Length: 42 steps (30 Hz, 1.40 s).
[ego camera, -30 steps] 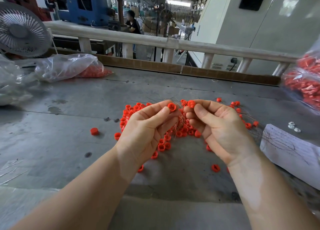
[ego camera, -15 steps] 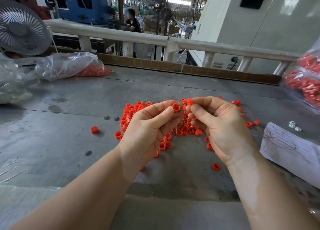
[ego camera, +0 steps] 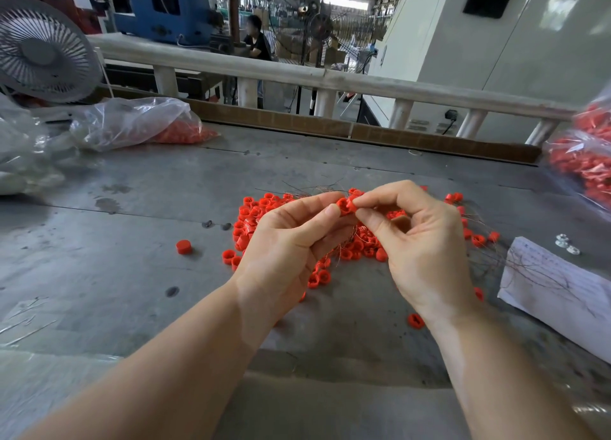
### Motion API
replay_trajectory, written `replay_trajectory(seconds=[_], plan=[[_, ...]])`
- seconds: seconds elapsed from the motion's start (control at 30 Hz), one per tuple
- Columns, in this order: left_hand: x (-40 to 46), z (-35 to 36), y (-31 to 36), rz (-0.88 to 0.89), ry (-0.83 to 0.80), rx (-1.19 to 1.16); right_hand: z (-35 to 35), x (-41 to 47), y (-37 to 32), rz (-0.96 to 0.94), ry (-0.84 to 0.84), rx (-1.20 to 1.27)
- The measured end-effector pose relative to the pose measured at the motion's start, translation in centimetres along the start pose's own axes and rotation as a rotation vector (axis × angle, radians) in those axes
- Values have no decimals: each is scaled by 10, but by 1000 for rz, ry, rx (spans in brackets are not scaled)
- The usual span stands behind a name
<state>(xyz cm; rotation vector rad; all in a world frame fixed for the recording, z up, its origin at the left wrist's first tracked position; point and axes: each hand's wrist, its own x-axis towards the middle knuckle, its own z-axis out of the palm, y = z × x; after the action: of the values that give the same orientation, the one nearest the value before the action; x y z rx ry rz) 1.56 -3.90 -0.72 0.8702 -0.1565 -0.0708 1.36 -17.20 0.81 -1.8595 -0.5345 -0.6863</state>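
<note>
Widest room on the tabletop [ego camera: 99,274] to your left, paper sheet [ego camera: 555,284] near your right, railing [ego camera: 363,82] beyond the far edge, your left hand [ego camera: 287,244] and right hand [ego camera: 420,241] both pinching one red cap [ego camera: 345,206] above the heap of caps [ego camera: 254,214], its hollow mouth toward you, too squat for a long axis.

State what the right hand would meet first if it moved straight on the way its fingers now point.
The right hand points left: first the red cap it pinches, then probably the left hand gripping its other side.
</note>
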Motion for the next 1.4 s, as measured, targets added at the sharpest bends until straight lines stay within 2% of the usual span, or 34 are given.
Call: replay_trajectory(seconds=[0.4,0.77,1.03,1.4], plan=[[-1,-1,-1,44,6,74,1,-1,1,-96,-14,-87],[0,-3,-3,89,29,113,2,-2,0,7,-9,-60],[0,-1,-2,52,36,59,0,2,7,147,-21,170],[0,-1,0,40,50,57,2,2,0,260,-3,345]])
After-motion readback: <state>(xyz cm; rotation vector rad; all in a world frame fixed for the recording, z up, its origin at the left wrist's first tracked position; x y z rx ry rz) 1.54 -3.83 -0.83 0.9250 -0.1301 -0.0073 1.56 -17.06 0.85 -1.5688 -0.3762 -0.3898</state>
